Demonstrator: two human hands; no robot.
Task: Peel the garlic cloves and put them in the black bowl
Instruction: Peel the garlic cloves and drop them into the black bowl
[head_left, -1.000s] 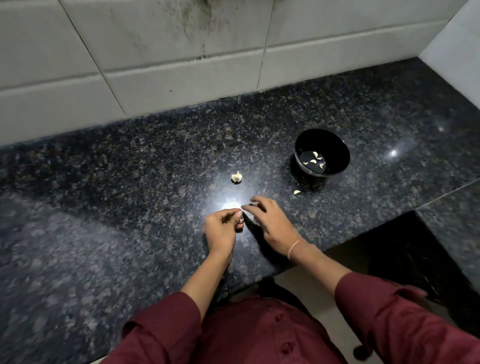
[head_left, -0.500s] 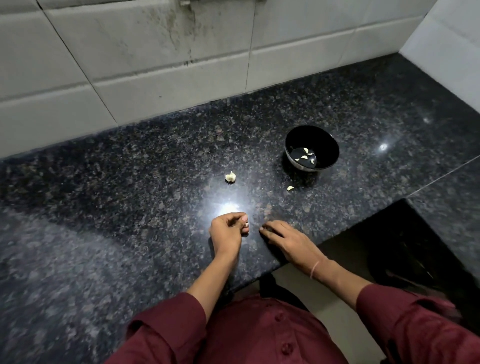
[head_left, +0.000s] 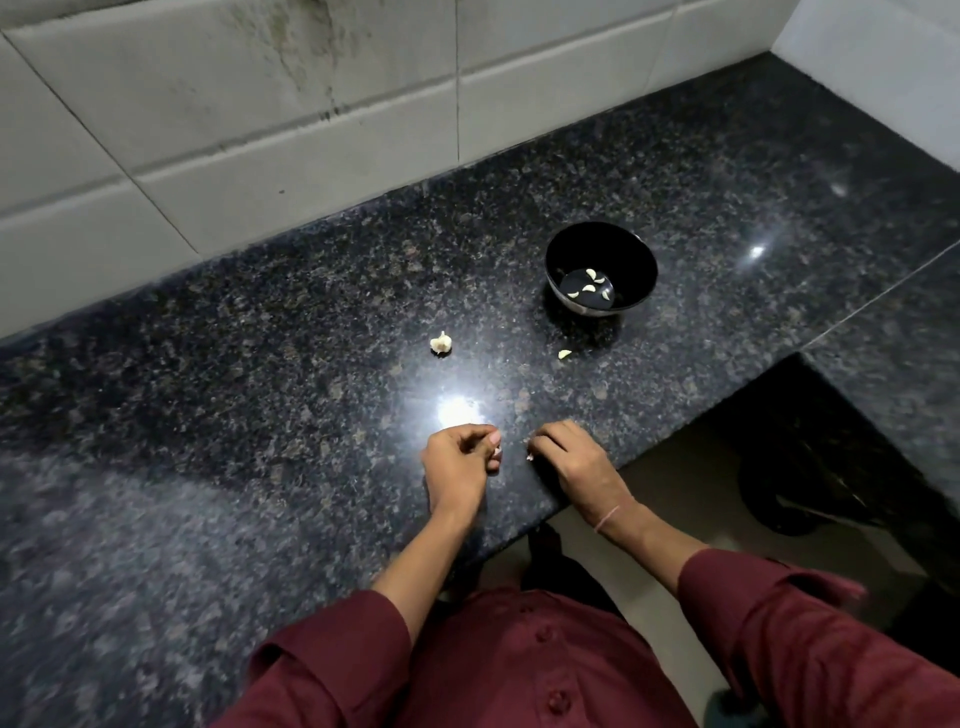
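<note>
a person's dark maroon, long-sleeved shirt (head_left: 498, 675) fills the bottom of the frame. a row of round, same-coloured buttons (head_left: 543, 633) runs down the front placket at lower centre. the left sleeve (head_left: 332, 654), at lower left, ends in a wide folded cuff partway up the forearm. the right sleeve (head_left: 810, 639), at lower right, ends likewise, with a loose corner of its cuff sticking out to the side. beyond the cuffs the forearms are uncovered. the left hand (head_left: 457, 462) and right hand (head_left: 576, 462), at centre frame, are bare. a thin, pale pink thread band (head_left: 608, 518) circles the right wrist.
</note>
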